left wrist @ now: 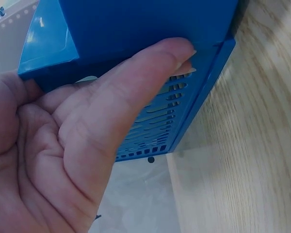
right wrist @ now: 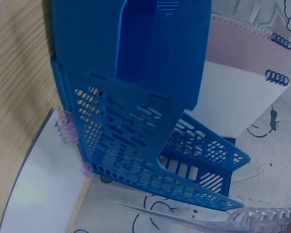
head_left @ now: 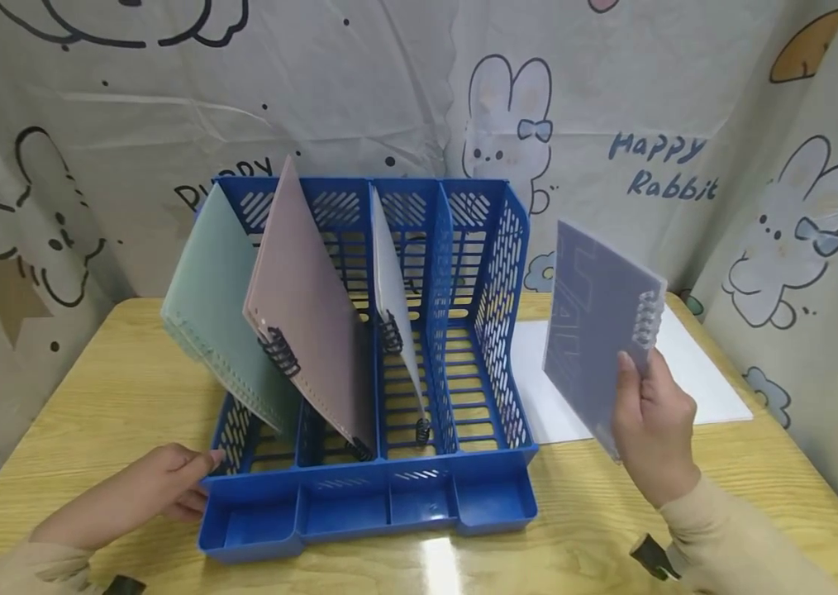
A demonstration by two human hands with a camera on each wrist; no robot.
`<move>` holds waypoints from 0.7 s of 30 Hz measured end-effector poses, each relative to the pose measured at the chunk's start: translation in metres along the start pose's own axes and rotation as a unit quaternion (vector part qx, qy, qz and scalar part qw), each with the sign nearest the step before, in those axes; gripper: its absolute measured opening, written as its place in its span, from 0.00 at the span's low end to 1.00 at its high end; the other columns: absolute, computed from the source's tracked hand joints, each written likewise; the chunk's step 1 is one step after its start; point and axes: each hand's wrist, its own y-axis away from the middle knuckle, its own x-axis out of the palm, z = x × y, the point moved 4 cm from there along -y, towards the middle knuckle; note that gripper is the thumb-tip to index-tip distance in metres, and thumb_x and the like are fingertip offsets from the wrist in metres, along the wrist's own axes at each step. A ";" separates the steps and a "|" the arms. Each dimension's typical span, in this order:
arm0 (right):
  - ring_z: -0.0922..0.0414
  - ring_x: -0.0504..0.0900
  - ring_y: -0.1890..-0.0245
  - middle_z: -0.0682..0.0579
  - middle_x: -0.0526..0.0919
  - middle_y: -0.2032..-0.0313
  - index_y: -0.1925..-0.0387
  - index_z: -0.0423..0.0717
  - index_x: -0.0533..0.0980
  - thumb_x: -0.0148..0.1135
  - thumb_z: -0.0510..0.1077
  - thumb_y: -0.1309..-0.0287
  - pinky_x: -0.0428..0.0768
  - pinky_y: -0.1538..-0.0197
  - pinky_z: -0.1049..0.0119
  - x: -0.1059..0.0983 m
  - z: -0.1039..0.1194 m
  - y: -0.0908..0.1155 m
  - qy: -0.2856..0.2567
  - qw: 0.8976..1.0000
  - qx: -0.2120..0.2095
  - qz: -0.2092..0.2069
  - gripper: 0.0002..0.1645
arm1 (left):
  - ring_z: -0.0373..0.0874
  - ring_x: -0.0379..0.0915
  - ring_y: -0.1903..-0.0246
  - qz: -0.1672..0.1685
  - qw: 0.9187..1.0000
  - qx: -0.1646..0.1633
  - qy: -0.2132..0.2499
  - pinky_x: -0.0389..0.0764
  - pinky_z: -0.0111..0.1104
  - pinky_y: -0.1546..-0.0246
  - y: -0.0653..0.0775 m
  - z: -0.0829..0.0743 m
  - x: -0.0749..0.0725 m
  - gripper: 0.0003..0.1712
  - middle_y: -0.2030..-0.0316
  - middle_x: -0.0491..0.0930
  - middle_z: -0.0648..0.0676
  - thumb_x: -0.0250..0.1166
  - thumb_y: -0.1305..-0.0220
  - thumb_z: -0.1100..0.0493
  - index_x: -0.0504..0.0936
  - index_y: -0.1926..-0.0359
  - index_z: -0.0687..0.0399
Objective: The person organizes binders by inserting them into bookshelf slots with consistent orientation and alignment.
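A blue file rack (head_left: 374, 475) with upright compartments stands on the table. Its left compartment holds a green spiral notebook (head_left: 229, 306), the second a pink one (head_left: 307, 306), the third a white one (head_left: 392, 289). My left hand (head_left: 166, 479) grips the rack's left front corner, thumb over the side wall's edge; the left wrist view shows its fingers (left wrist: 116, 87) along the outside. To the right of the rack, my right hand (head_left: 653, 426) holds a greyish-purple spiral notebook (head_left: 597, 322) by its coil side, raised and tilted. In the right wrist view only its edge and clear coil (right wrist: 262, 218) show.
A white notebook (head_left: 709, 372) lies flat at the table's right rear, partly hidden behind the raised notebook; pinkish coils (right wrist: 67, 127) show on it. Small trays (head_left: 251, 521) line the rack's front. Behind the table (head_left: 99, 380) hangs a printed curtain (head_left: 359, 99).
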 end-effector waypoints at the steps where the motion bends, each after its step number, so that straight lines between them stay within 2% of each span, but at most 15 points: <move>1: 0.84 0.72 0.58 0.29 0.82 0.68 0.62 0.22 0.74 0.54 0.23 0.43 0.70 0.59 0.92 0.000 0.002 0.000 -0.007 1.000 0.003 0.001 0.07 | 0.64 0.79 0.57 0.000 1.000 -0.001 0.000 0.84 0.46 0.60 -0.001 0.000 0.000 0.35 0.47 0.64 0.85 0.35 0.24 0.55 0.58 0.44 0.94; 5: 0.84 0.74 0.60 0.29 0.82 0.69 0.62 0.22 0.74 0.54 0.24 0.42 0.72 0.61 0.91 -0.002 0.008 -0.002 -0.026 1.000 0.017 -0.002 0.07 | 0.63 0.80 0.57 -0.001 1.000 0.002 0.002 0.84 0.46 0.60 -0.001 0.001 0.001 0.35 0.43 0.59 0.84 0.35 0.24 0.55 0.56 0.44 0.94; 10: 0.81 0.77 0.62 0.29 0.82 0.69 0.61 0.22 0.75 0.54 0.28 0.39 0.75 0.62 0.88 -0.005 0.018 -0.004 -0.053 0.998 0.029 -0.016 0.09 | 0.62 0.80 0.58 -0.004 1.000 0.009 0.002 0.84 0.46 0.60 0.001 0.000 0.002 0.34 0.42 0.59 0.83 0.34 0.24 0.55 0.56 0.43 0.94; 13: 0.77 0.80 0.62 0.46 0.86 0.64 0.59 0.21 0.75 0.54 0.28 0.39 0.78 0.63 0.85 -0.006 0.025 -0.006 -0.083 0.996 0.035 -0.022 0.10 | 0.63 0.80 0.57 -0.001 1.000 0.009 0.005 0.84 0.46 0.60 0.002 0.001 0.003 0.34 0.43 0.60 0.83 0.35 0.24 0.55 0.54 0.43 0.94; 15: 0.75 0.82 0.63 0.59 0.85 0.61 0.59 0.21 0.75 0.54 0.28 0.39 0.79 0.63 0.84 -0.006 0.031 -0.008 -0.104 0.993 0.039 -0.025 0.10 | 0.63 0.80 0.57 0.002 1.000 0.009 0.007 0.84 0.46 0.60 0.003 0.001 0.003 0.35 0.42 0.58 0.84 0.35 0.23 0.54 0.55 0.43 0.94; 17: 0.73 0.83 0.63 0.69 0.82 0.60 0.59 0.20 0.75 0.53 0.27 0.39 0.80 0.64 0.82 -0.003 0.036 -0.009 -0.127 0.991 0.036 -0.029 0.10 | 0.62 0.80 0.58 0.004 1.000 0.014 0.010 0.84 0.47 0.60 0.004 0.001 0.003 0.35 0.46 0.65 0.83 0.35 0.23 0.53 0.60 0.45 0.92; 18: 0.72 0.83 0.63 0.69 0.82 0.60 0.59 0.20 0.75 0.53 0.27 0.39 0.80 0.63 0.81 -0.002 0.039 -0.010 -0.138 0.989 0.033 -0.030 0.10 | 0.62 0.81 0.59 0.004 1.000 0.017 0.011 0.84 0.47 0.60 0.005 0.000 0.003 0.35 0.48 0.69 0.81 0.35 0.23 0.53 0.63 0.46 0.92; 21: 0.70 0.83 0.62 0.53 0.86 0.62 0.59 0.21 0.75 0.53 0.28 0.39 0.81 0.62 0.80 0.007 0.044 -0.013 -0.150 0.988 0.019 -0.025 0.10 | 0.61 0.81 0.60 0.002 1.000 0.021 0.011 0.84 0.47 0.61 0.006 -0.002 0.003 0.36 0.55 0.77 0.76 0.36 0.23 0.51 0.68 0.50 0.91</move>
